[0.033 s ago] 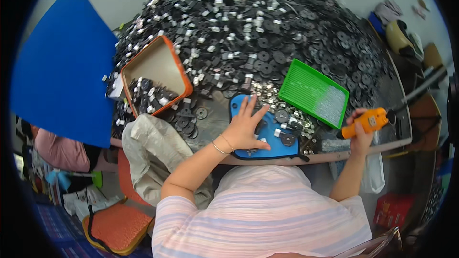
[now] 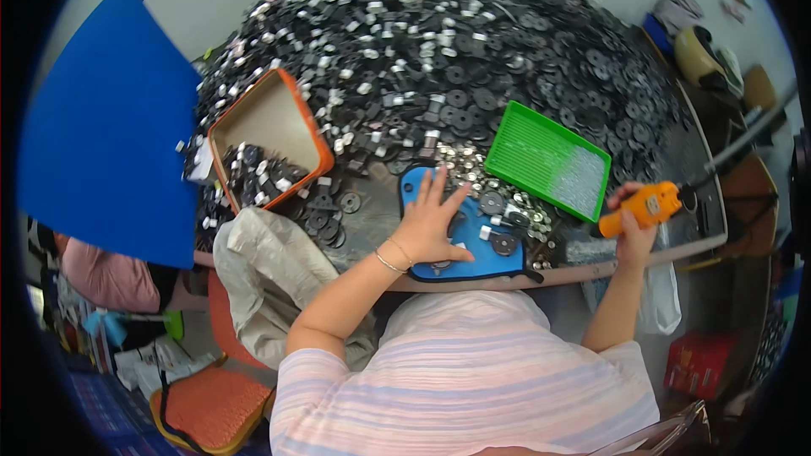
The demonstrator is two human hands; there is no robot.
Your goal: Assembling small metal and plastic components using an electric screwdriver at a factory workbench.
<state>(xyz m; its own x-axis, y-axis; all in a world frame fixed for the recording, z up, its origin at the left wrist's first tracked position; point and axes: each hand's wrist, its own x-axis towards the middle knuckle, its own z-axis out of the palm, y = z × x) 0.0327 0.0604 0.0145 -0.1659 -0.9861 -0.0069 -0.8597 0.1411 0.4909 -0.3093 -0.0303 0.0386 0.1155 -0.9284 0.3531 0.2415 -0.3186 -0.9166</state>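
Note:
My left hand [image 2: 429, 224] lies on a blue mat [image 2: 477, 263] at the near table edge, its fingers spread. Under and beside the palm is a dark part, mostly hidden. My right hand [image 2: 634, 238] grips an orange power screwdriver [image 2: 652, 203] that hangs on a hose or arm, held right of the mat. Black discs with white-tagged pieces [image 2: 504, 243] rest on the mat's right half. Beyond the mat is a scatter of small silvery metal pieces [image 2: 463, 160]. A green tray [image 2: 528, 148] with many tiny shiny pieces [image 2: 581, 181] sits between the mat and the screwdriver.
A huge heap of black discs and white-tagged parts [image 2: 397, 51] covers the far table. An orange-rimmed box [image 2: 317, 139] leans at left, partly filled. A blue board [image 2: 110, 135] stands left; pale cloth [image 2: 266, 262] hangs over the near edge. A chair [image 2: 207, 401] stands behind.
The whole view has shifted slightly. My left hand keeps its place on the mat, and the right still holds the screwdriver beside the green tray.

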